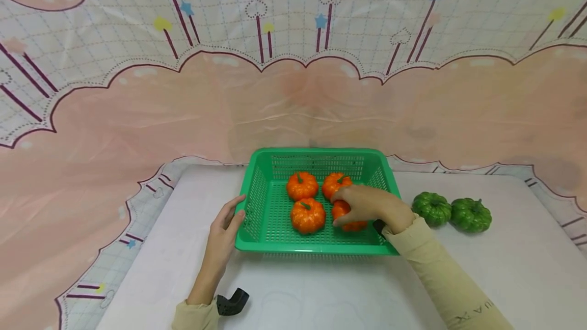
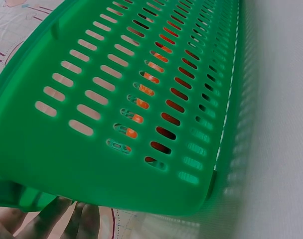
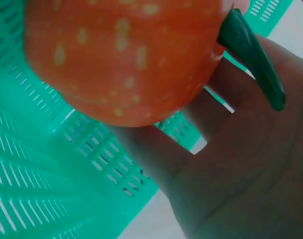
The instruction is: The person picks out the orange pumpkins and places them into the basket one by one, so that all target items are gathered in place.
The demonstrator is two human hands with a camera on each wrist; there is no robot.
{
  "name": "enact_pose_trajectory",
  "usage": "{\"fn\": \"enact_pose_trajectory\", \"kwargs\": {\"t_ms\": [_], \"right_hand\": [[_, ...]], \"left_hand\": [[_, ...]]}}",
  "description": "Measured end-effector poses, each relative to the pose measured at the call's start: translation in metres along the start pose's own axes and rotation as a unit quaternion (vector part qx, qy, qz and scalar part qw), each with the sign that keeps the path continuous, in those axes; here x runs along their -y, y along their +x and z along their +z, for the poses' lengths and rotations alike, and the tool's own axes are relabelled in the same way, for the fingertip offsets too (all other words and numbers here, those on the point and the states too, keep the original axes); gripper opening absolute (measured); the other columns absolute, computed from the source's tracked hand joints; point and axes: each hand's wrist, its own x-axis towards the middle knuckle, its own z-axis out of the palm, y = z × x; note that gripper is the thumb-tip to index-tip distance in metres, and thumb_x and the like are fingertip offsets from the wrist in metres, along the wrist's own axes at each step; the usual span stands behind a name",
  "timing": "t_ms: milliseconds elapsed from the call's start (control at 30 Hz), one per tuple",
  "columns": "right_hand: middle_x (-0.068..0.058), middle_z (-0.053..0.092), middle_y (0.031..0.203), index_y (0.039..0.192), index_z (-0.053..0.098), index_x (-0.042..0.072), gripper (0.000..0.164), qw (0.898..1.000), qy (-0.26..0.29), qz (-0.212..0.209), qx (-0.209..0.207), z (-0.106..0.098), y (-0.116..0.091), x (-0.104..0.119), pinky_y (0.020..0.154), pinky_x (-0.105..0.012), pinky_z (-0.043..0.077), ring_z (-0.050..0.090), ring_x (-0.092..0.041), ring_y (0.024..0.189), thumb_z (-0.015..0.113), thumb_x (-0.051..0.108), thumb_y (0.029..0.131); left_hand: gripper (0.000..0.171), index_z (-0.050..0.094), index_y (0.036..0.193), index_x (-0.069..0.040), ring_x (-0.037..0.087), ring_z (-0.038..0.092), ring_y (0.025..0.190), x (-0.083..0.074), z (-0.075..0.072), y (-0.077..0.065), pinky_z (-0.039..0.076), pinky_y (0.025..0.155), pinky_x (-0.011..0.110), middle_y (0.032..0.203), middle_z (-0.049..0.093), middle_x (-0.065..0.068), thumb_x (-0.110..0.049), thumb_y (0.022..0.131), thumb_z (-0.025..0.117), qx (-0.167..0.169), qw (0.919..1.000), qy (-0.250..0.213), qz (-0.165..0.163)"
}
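Note:
My right hand [image 1: 367, 205] reaches into the green plastic basket [image 1: 316, 249] and holds an orange toy pumpkin [image 1: 340, 210] at the basket's front right. In the right wrist view this pumpkin [image 3: 126, 59] is close up, its green stem beside the palm, with fingers passing behind it. Three more orange pumpkins sit in the basket: one at back left [image 1: 302, 186], one at front left [image 1: 308, 216], one at back right [image 1: 335, 183]. At the basket's left rim, my left hand [image 1: 224, 228] touches the edge with extended fingertips; the left wrist view shows fingers [image 2: 74, 219] against the rim.
Two green toy pumpkins, a left one [image 1: 431, 209] and a right one [image 1: 471, 215], stand side by side on the white table [image 1: 321, 294], right of the basket. Behind the table hangs a patterned pink and white cloth [image 1: 302, 106].

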Motion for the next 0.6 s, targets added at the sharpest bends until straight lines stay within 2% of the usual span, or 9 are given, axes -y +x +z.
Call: {"fn": "enact_pose_trajectory", "kwargs": {"t_ms": [300, 600], "right_hand": [[-0.009, 0.065, 0.125, 0.126, 0.063, 0.000, 0.056, 0.999, 0.024, 0.011, 0.028, 0.001, 0.005, -0.002, 0.100, -0.042, 0.048, 0.060, -0.022, 0.109, 0.077, 0.037, 0.087], [-0.010, 0.063, 0.129, 0.128, 0.062, -0.001, 0.057, 0.998, 0.034, 0.017, 0.045, 0.005, 0.011, -0.004, 0.104, -0.044, 0.046, 0.059, -0.024, 0.115, 0.076, 0.037, 0.088]], "left_hand": [[0.042, 0.046, 0.146, -0.016, 0.027, 0.035, 0.145, 0.000, 0.001, 0.001, 0.032, 0.114, 0.049, 0.155, 0.040, 0.013, -0.028, 0.106, 0.049, 0.002, 1.0000, -0.003, 0.000], [0.042, 0.046, 0.146, -0.017, 0.026, 0.036, 0.145, 0.001, 0.000, 0.001, 0.031, 0.114, 0.048, 0.155, 0.040, 0.012, -0.029, 0.105, 0.050, 0.003, 1.0000, -0.005, -0.003]]}}
